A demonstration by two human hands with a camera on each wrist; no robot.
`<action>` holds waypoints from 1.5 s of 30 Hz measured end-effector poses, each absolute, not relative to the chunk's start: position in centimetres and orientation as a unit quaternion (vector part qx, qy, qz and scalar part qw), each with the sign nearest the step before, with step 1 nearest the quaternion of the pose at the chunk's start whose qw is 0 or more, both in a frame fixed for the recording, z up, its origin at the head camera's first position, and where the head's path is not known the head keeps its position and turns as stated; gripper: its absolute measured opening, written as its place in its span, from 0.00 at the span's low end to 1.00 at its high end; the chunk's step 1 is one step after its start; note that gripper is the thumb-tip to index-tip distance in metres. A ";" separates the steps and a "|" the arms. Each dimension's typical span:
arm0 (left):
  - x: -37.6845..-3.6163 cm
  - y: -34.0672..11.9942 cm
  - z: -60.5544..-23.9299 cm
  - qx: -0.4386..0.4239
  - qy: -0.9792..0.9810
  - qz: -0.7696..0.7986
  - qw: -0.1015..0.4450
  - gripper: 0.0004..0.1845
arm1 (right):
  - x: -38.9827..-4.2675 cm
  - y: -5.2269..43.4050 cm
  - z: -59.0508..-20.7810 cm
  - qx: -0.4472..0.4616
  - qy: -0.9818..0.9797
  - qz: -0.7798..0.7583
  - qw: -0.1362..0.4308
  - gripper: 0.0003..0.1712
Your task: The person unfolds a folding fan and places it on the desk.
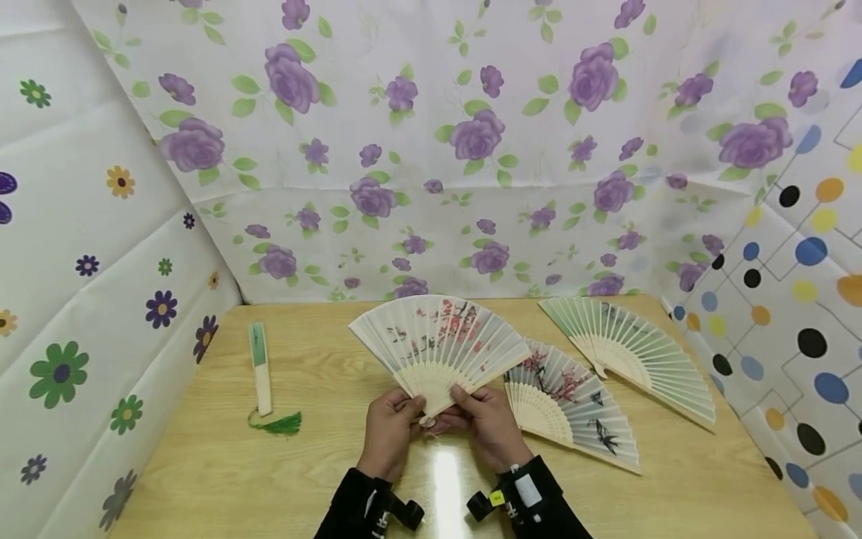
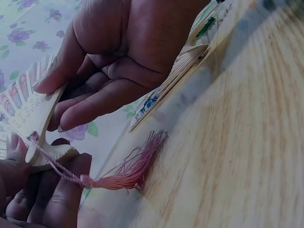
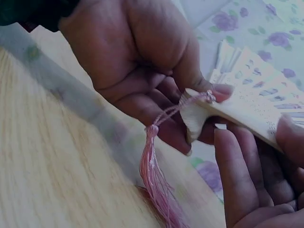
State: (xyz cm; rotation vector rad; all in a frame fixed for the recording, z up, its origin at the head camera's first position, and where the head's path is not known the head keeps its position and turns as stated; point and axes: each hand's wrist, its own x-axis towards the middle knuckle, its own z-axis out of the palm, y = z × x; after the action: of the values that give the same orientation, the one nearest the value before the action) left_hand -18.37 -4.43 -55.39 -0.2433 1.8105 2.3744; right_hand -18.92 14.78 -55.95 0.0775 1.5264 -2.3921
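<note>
Centrally, spread blossom fan (image 1: 441,340) lifted above wooden table (image 1: 323,464), left hand (image 1: 390,430) and right hand (image 1: 488,427) both pinching its base, pink tassel (image 2: 130,171) dangling toward six o'clock, two open fans (image 1: 606,374) at three o'clock, closed fan (image 1: 259,367) at nine o'clock.

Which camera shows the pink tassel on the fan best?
The right wrist view: the pink tassel hangs close up, cord and all. The left wrist view shows it too, more blurred. In the head view the hands hide it.

Pink tassel (image 2: 126,171) hidden in head view behind both hands, its end blurred and cut off in right wrist view; grey fan (image 1: 572,400) partly covered by right hand (image 1: 488,427).
</note>
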 end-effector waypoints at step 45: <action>-18.5 -4.1 -55.3 -0.114 0.564 0.818 0.001 0.07 | -17.2 11.9 -55.7 0.098 0.464 -0.877 0.072 0.14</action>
State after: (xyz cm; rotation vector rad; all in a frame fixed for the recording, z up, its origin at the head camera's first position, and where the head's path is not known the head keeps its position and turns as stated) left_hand -18.50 -4.12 -55.31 -0.3586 1.7704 2.5687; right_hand -17.22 11.94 -55.72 0.2955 1.3954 -2.6357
